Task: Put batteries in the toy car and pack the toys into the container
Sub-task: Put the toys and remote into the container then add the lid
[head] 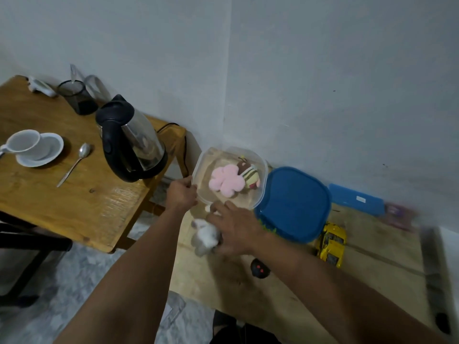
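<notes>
- The left hand (182,193) holds the near-left rim of the clear container (206,167), fingers curled over the edge: a grip clamped on the container.
- The container sits at the far left corner of the pale bench (372,259), against the wall.
- Inside it lie a pink flower plush (224,182) and, touching it on the right, a striped bee plush (249,176).
- The right hand (236,230) lies just in front of the container, fingers spread and fairly straight, resting on a white plush (205,235); the frame is blurred here, and I cannot tell whether the thumb closes under the toy.
- The white plush is on the bench, outside the container, near its front edge.
- The blue lid (294,202) lies flat just right of the container, its left edge touching or slightly tucked under the container's rim.
- The yellow car (331,244) stands on the bench at the lid's near-right corner, partly under it.
- A black remote (259,269) with red buttons lies near the right forearm.
- A blue box (355,199) lies along the wall beyond the lid.
- On the wooden bench (49,194) to the left stand a kettle (131,142), a cup (23,142) on a saucer (53,147), a spoon (75,162) and a dark holder (78,98).
</notes>
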A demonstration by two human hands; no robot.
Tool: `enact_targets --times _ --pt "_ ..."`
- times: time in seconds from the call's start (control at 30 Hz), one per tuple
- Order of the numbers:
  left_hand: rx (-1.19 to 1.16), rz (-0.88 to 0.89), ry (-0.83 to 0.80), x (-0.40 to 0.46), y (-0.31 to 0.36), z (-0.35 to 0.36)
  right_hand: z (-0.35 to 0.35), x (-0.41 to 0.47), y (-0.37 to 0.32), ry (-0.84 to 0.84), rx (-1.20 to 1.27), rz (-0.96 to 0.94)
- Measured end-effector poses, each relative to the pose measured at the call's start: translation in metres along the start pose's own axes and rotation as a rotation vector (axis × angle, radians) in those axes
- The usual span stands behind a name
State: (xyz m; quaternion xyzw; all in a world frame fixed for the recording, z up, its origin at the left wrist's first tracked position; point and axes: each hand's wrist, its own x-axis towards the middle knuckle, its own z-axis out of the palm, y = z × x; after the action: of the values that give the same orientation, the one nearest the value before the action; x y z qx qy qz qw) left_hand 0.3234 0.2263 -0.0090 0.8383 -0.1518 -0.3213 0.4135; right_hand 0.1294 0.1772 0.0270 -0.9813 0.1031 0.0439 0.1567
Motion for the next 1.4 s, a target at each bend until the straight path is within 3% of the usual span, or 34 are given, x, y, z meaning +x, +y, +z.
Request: enact_targets --times 0.1,0.17,0.27,0.37,0.47,0.57,0.67,0.8,0.9,1.03,1.23,1.4 --pt "-0.029 -0.003 -0.010 0.003 -0.006 0.000 -0.029 0.007 0.023 0.229 0.050 0.151" --pt "-0.050 -0.021 -0.021 0.002 -0.010 0.000 -0.037 0.020 0.037 0.259 0.050 0.294" --pt "-0.033 -0.016 -0.018 -0.001 -0.013 0.002 -0.025 0.039 0.051 0.096 0.029 0.426" --pt "-0.074 -0.043 -0.030 -0.001 -0.019 0.003 -0.013 0.040 0.054 -0.088 0.183 0.352" --pt "-0.112 -0.035 -0.063 -0.004 -0.022 0.003 -0.020 0.027 0.052 0.107 0.399 0.337" --pt "-0.136 -0.050 -0.045 -0.007 -0.022 0.003 -0.031 0.009 0.051 0.263 0.291 0.385" --pt "-0.143 -0.058 -0.033 -0.008 -0.020 0.003 -0.041 -0.015 0.044 0.125 0.124 0.456" --pt "-0.121 -0.052 -0.030 -0.009 -0.020 0.002 -0.024 -0.043 0.030 -0.287 -0.046 0.545" --pt "0.041 0.074 -0.001 -0.013 -0.018 0.001 0.007 -0.054 0.022 -0.424 -0.082 0.575" --pt "0.168 0.256 0.065 -0.028 -0.012 0.007 0.031 -0.059 0.019 -0.325 -0.057 0.556" --pt "0.254 0.283 0.057 -0.034 -0.011 0.014 0.026 -0.059 0.030 -0.283 0.091 0.556" --pt "0.347 0.324 0.067 -0.027 -0.013 0.012 -0.020 -0.048 0.045 -0.066 0.457 0.678"
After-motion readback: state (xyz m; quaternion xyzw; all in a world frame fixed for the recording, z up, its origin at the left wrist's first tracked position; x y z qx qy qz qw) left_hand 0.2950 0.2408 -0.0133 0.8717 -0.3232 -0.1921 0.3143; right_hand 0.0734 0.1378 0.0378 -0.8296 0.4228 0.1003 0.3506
